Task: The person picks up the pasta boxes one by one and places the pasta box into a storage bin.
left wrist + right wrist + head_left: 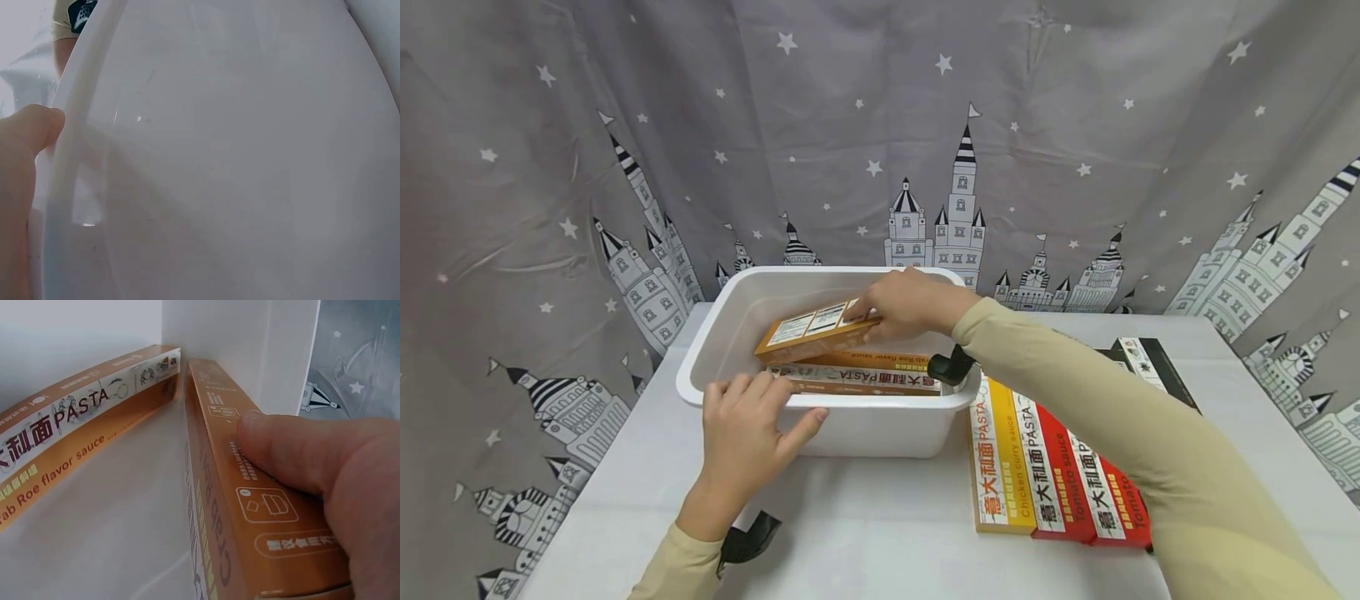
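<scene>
My right hand [913, 304] reaches into a white plastic bin [696, 358] and grips an orange pasta box [820, 329], which is tilted inside it. In the right wrist view the thumb [294, 450] presses on a printed side of this box [250, 487]. Another pasta box [75, 419], labelled Crab Roe flavor sauce, stands on edge along the opposite wall; the head view has it at the near side. My left hand [748, 429] holds the bin's near rim at the left, fingers over it and thumb outside. The left wrist view is mostly white bin wall [219, 156].
Right of the bin, a yellow chicken curry pasta box [1000, 458] and red tomato sauce pasta boxes [1052, 475] lie side by side on the white table [880, 533]. Behind them is a black box [1157, 367], partly covered by the right sleeve. A grey castle-print curtain [850, 125] hangs behind.
</scene>
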